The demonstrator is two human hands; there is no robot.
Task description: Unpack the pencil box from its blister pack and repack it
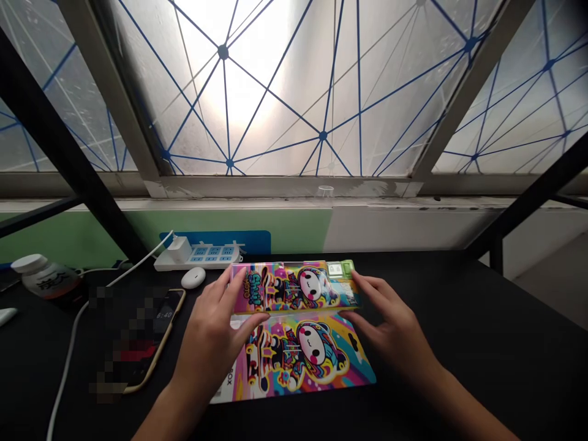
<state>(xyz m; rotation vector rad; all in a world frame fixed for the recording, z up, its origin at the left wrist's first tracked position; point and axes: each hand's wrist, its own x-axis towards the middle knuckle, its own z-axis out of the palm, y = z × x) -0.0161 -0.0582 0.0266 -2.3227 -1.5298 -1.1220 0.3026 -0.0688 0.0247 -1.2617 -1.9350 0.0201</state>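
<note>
A colourful pencil box with a cartoon character in a hood lies crosswise in front of me, a green and clear part at its right end. My left hand is closed around the left end, thumb along the near edge and fingers at the top. On the right end, my right hand grips with the fingers at the far corner and the thumb at the near edge. Just below it lies a flat printed card with the same character and a hang hole. My left hand hides part of the card's left side.
Left of my hands are a phone in a tan-edged case, a round white case and a white bottle. A power strip with a plugged-in charger sits at the back of the black desk. Black frame bars slant on both sides.
</note>
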